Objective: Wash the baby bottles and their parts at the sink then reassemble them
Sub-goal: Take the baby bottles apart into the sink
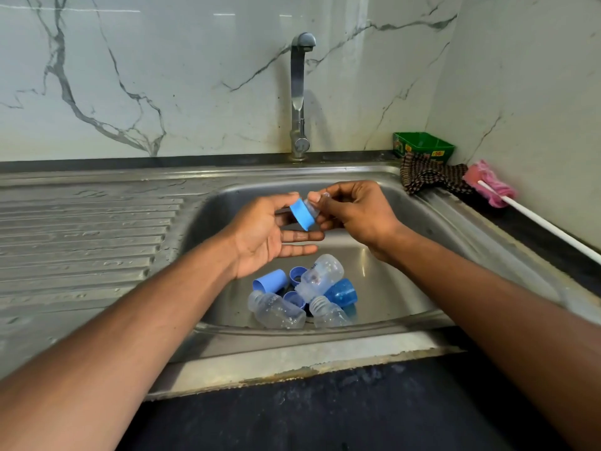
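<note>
Steel sink [406,307] across mid-frame, clear bottles [276,310] and blue caps [270,280] heaped at lower centre. Above, left hand [260,236] pinching blue collar [302,216], other fingers straight; right hand [354,209] pinching clear teat [320,198].

Walls: white marble-look tiles [169,76] with grey veins behind and to the right of the sink
Far right corner: green box [422,146] with yellow price labels, against the wall; a brown checked cloth [429,177] lies crumpled just in front of it, draped toward the sink edge
Right counter: pink brush head [489,183] on a white handle [546,224], lying beside the cloth; handle runs toward the right edge
Front: dark countertop [325,408]; chipped along the sink's front edge
</note>
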